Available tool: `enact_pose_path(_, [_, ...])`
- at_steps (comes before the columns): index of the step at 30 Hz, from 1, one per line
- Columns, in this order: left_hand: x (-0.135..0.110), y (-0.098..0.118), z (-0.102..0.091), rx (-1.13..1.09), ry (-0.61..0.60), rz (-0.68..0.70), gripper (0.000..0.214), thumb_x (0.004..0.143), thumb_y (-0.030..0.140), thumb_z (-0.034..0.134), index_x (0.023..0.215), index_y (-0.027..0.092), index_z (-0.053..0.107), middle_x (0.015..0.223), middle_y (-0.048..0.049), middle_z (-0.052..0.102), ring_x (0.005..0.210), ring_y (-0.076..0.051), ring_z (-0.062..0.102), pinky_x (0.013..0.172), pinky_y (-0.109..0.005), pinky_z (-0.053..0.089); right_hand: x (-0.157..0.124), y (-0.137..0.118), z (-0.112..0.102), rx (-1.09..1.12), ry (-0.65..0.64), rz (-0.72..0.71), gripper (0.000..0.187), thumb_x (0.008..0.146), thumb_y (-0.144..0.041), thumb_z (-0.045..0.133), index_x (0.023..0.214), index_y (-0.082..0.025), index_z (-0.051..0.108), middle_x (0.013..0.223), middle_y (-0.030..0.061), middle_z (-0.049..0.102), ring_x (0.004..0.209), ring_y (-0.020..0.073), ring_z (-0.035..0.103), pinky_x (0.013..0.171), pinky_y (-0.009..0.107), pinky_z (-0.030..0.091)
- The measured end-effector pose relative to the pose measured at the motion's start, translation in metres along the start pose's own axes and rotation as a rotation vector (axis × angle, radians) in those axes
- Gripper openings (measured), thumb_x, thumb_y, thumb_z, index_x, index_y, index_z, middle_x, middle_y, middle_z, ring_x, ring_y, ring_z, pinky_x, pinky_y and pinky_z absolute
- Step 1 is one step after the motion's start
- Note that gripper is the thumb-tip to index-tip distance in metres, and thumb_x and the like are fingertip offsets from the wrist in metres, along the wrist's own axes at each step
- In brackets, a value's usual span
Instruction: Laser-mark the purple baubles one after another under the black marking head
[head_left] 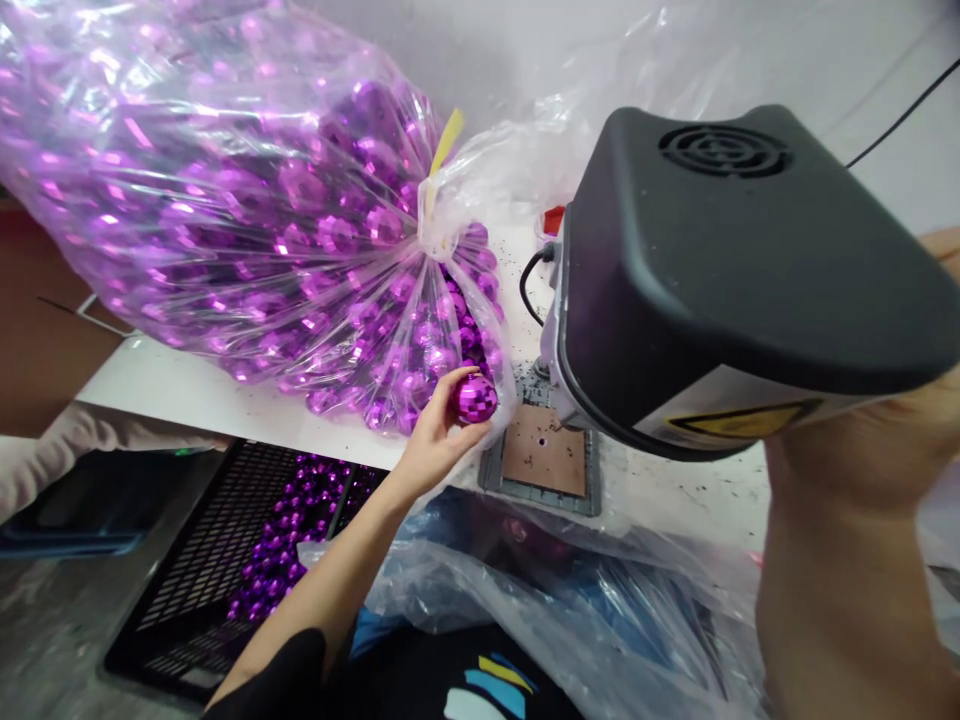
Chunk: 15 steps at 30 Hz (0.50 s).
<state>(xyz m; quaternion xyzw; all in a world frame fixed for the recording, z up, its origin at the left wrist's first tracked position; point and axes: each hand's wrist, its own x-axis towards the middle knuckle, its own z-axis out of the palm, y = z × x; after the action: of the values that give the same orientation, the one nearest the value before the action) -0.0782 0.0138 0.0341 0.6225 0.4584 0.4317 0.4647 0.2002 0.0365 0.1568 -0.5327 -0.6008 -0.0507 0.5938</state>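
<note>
My left hand (433, 442) is closed on a purple faceted ball (475, 398), which it holds at the lower edge of a big clear plastic bag (225, 200) full of the same purple balls. The bag lies on a white table (180, 390) and is tied with a yellow strip (442, 150). Right of the ball stands a small press-like machine with a black head (735, 270) and a brown plate on its base (544, 452). My right forearm (832, 570) rises behind the machine head. Its fingers are hidden.
A black slatted crate (187, 580) below the table edge holds more purple balls (289, 525). Crumpled clear plastic (570, 590) lies over my lap. Another person's light sleeve (82, 445) reaches in at the left. A black cable (900, 115) runs along the wall.
</note>
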Motion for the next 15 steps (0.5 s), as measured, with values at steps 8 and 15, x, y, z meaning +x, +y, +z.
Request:
enact_pose_path(8, [-0.018,-0.012,0.03,-0.69,-0.227,-0.443,0.053,0.09,0.056,0.062,0.129,0.022,0.055,0.09,-0.0043,0.066,0.068,-0.014,0.066,0.052,-0.02,0.047,0.004,-0.012,0.004,0.066,0.011,0.034,0.033,0.096,-0.037,0.048,0.08,-0.009,0.052,0.065,-0.003,0.043,0.061,-0.0031,0.038,0.059,0.018,0.025])
enact_pose_path(15, [-0.013,-0.025,0.038,-0.646,-0.236,-0.453,0.047,0.087,0.051,0.069,0.122,0.021,0.058,0.099,-0.0031,0.063,0.076,-0.013,0.065,0.058,-0.02,0.05,0.002,-0.02,0.003,0.089,0.045,0.074,0.033,0.093,-0.037,0.053,0.077,-0.009,0.052,0.067,-0.0001,0.039,0.074,0.0004,0.041,0.063,0.018,0.026])
